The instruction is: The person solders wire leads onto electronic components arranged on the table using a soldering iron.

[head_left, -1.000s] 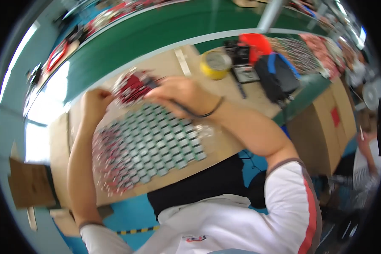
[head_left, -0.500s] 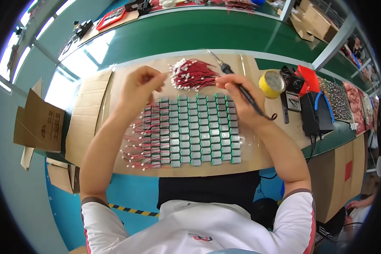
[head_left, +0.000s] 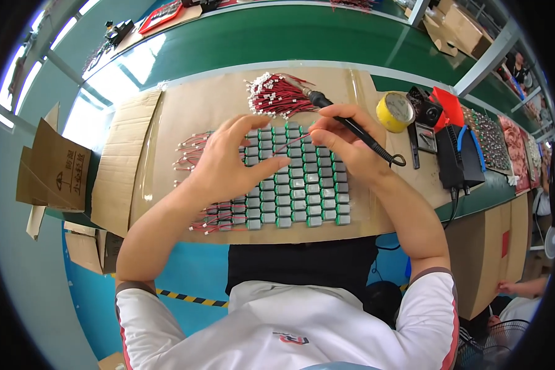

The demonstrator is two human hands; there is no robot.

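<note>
Over the left part of the rows of small grey battery cells with green ends (head_left: 298, 183), my left hand (head_left: 234, 151) is open, thumb and fingers spread apart. My right hand (head_left: 349, 139) holds a black-handled soldering iron (head_left: 351, 125), its tip pointing up and left over the wire bundle. Between the right fingertips a thin red wire (head_left: 291, 143) is pinched, its other end reaching toward the gap of my left hand. Red leads with white connectors (head_left: 219, 217) come off the left column of cells; my left hand hides some. Beyond the cells lies a bundle of red wires with white plugs (head_left: 276, 97).
Right of the bundle are a yellow tape roll (head_left: 395, 112), a black soldering station (head_left: 460, 157) with blue-handled pliers (head_left: 473, 147), and a red container (head_left: 448, 109). A cardboard box (head_left: 55, 163) stands at left. Another person's arm (head_left: 524, 288) shows at lower right.
My left hand has come right and nearer, over the cells, and its fingers have spread. My right hand has shifted slightly left and nearer; a red wire now shows at its fingertips.
</note>
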